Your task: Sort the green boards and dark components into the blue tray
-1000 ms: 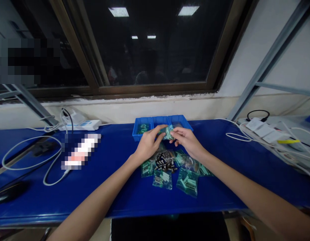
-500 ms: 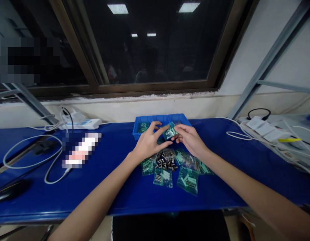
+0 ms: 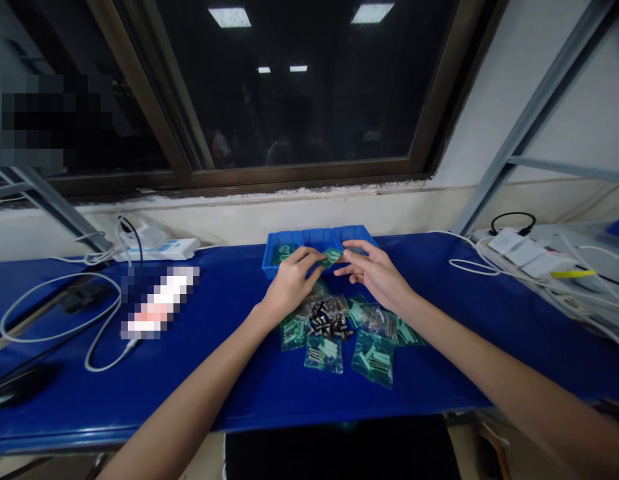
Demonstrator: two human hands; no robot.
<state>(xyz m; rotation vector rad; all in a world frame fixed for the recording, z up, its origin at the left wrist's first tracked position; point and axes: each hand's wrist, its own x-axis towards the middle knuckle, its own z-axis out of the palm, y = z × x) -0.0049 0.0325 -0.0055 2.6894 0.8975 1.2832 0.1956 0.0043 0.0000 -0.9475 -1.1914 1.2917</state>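
Note:
A small green plastic bag (image 3: 332, 257) is pinched at its left side between the fingertips of my left hand (image 3: 293, 280), in front of the blue compartment tray (image 3: 270, 257). My right hand (image 3: 377, 272) is beside the bag's right end, its fingers spread apart; whether a fingertip still touches the bag is hard to make out. Below both hands lies a pile of small black-and-metal parts (image 3: 328, 321). Around it are several green bags of pale strips and metal pins, among them a front left bag (image 3: 323, 353) and a front right bag (image 3: 373, 359).
At the back left of the blue table (image 3: 259, 393) lies a white power strip (image 3: 177, 249) with cables. A black mouse (image 3: 19, 385) sits at the left edge. White adapters (image 3: 524, 253) and cables lie at the right. Metal frame legs (image 3: 514, 133) flank the window.
My left hand has closed its fingers on the bag's left side. My right hand has opened from its pinch on the bag. The bag is now tilted flatter.

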